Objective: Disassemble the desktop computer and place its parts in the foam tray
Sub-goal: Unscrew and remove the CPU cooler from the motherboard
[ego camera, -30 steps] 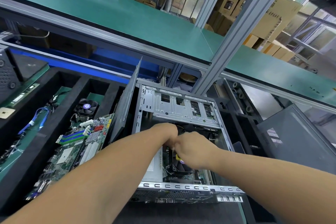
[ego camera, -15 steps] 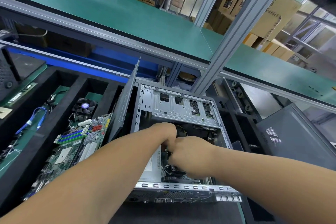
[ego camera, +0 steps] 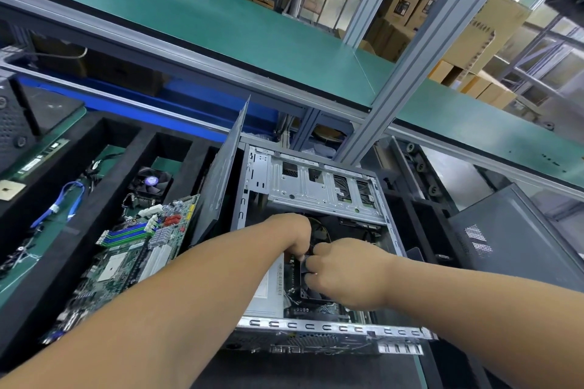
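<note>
The open desktop case [ego camera: 316, 186] lies on its side in front of me, with its silver drive cage at the far end. Both my hands reach into its middle. My left hand [ego camera: 290, 234] curls down onto the top edge of a black cooler fan [ego camera: 303, 292] that sits on the board inside. My right hand [ego camera: 344, 275] grips the same fan from the right, and my hands hide most of it. The black foam tray [ego camera: 79, 262] stands to the left of the case and holds a green motherboard [ego camera: 132, 259], a small fan [ego camera: 151, 181] and a blue cable [ego camera: 63, 199].
A grey side panel [ego camera: 224, 174] stands on edge between the tray and the case. Another dark panel [ego camera: 512, 230] leans at the right. An aluminium post [ego camera: 410, 57] rises behind the case, under a green shelf [ego camera: 221, 19]. Cardboard boxes are stacked beyond it.
My right hand has closed in on my left hand over the fan. A yellow spot seen beneath it a second ago is now covered. The case has not moved.
</note>
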